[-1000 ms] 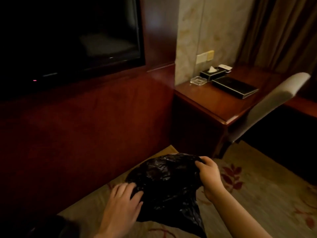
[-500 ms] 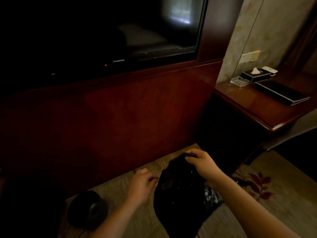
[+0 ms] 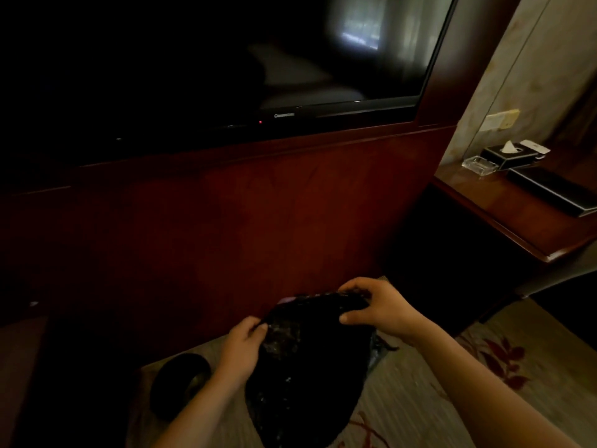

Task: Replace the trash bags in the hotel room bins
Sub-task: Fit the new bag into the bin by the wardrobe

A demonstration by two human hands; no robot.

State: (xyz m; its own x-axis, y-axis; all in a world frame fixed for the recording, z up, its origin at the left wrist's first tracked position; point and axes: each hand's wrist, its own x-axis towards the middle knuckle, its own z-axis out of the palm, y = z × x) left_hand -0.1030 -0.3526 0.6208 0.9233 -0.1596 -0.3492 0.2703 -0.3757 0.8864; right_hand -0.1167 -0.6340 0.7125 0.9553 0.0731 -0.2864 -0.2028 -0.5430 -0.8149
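- Grip: left hand (image 3: 244,345) pinches the black trash bag (image 3: 307,376) at its upper left edge; right hand (image 3: 376,313) clasps the top rim.
- Position: bag hangs above the carpet (image 3: 420,402), just right of a dark round bin (image 3: 179,381).
- Progress: bag mouth looks unopened, not in the bin; spreading and fitting remain.

Floor: beige carpet (image 3: 420,399), red leaf pattern. Small dark round bin (image 3: 181,383) sits on it at left, near wood wall panel. Black trash bag (image 3: 307,383) low over carpet, contact unclear.
Wooden desk (image 3: 523,234) at right carries glass ashtray (image 3: 479,164), black tissue box (image 3: 507,154) just beside it, flat dark folder (image 3: 555,192) in front.
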